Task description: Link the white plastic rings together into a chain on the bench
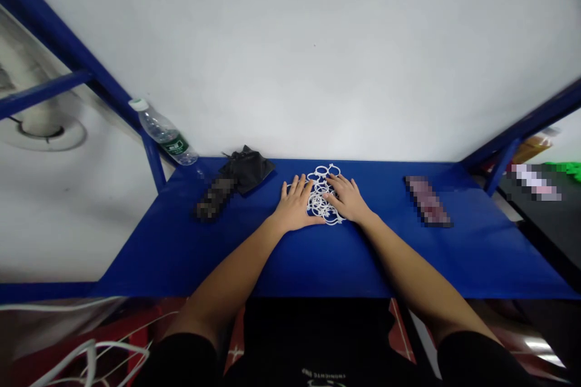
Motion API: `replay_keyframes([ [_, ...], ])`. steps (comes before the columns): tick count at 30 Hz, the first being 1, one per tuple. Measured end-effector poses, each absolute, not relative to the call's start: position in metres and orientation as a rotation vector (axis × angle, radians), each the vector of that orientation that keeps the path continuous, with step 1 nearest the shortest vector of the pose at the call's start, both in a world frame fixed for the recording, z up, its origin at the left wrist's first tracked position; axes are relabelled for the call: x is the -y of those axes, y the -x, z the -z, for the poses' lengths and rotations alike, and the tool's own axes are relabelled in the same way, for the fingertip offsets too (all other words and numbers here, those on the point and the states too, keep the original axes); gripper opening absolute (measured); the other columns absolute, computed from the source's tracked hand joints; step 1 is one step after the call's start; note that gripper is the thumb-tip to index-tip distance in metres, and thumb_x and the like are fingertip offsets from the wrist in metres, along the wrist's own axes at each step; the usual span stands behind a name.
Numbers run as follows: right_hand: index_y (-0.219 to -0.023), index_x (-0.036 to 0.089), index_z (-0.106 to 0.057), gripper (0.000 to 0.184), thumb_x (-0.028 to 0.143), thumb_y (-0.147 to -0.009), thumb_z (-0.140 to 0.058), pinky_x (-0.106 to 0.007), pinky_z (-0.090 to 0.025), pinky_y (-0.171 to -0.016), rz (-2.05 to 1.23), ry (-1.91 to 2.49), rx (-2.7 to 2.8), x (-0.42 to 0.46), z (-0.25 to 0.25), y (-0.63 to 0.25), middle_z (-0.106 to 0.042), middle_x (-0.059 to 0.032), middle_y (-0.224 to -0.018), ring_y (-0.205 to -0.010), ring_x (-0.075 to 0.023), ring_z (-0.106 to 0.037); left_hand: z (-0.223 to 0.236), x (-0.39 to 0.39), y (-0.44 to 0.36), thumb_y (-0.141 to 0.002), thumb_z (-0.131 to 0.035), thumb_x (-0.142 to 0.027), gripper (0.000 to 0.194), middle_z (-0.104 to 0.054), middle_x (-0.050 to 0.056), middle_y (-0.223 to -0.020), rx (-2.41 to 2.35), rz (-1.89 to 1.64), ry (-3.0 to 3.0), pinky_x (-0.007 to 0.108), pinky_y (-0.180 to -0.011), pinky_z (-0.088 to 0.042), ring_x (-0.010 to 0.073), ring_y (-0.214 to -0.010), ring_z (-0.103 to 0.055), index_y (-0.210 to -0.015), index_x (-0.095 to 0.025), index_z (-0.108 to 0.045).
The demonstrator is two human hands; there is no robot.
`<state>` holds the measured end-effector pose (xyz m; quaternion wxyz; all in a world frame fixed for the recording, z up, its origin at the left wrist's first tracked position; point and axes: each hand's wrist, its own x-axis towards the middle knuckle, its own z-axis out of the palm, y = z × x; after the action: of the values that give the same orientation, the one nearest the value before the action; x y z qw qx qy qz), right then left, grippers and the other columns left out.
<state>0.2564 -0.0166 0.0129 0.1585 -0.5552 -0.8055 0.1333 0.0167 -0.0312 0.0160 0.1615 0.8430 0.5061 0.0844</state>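
Note:
A loose pile of white plastic rings (320, 207) lies on the blue shelf (318, 266), several of them overlapping. My left hand (297, 205) rests flat at the pile's left side, fingers spread and thumb stretched along its near edge. On the right side, my right hand (345, 198) lies over part of the pile with its fingers extended. Both palms face down, and some rings are hidden under the fingers. Neither hand grips a ring.
A clear plastic bottle (166, 133) with a green label stands at the back left. Near it are a black pouch (247, 169) and a blurred dark object (214, 198). A pixelated reddish flat object (427, 201) lies on the right. Blue frame posts (154, 163) flank the shelf.

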Motion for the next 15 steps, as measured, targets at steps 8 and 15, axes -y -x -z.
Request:
replay_keyframes([
  [8, -0.157, 0.026, -0.055, 0.065, 0.067, -0.108, -0.041, -0.075, -0.023, -0.129, -0.455, 1.522, 2.265, 0.0187, -0.0114, -0.262, -0.049, -0.0129, -0.169, -0.162, -0.0389, -0.036, -0.013, 0.0326, -0.0154, -0.082, -0.064, -0.091, 0.126, -0.009, 0.019, -0.182, -1.429, -0.279, -2.43, 0.072, -0.134, -0.007, 0.0443, -0.169, -0.004, -0.175, -0.022, -0.016],
  [15, -0.157, 0.027, -0.055, 0.063, 0.065, -0.109, -0.039, -0.075, -0.025, -0.128, -0.447, 1.509, 2.259, 0.02, -0.0119, -0.2634, -0.052, -0.013, -0.167, -0.16, -0.0378, -0.04, -0.0153, 0.0351, -0.016, -0.087, -0.065, -0.086, 0.118, -0.01, 0.019, -0.182, -1.442, -0.249, -2.433, 0.069, -0.135, -0.007, 0.0413, -0.169, -0.005, -0.174, -0.02, -0.02],
])
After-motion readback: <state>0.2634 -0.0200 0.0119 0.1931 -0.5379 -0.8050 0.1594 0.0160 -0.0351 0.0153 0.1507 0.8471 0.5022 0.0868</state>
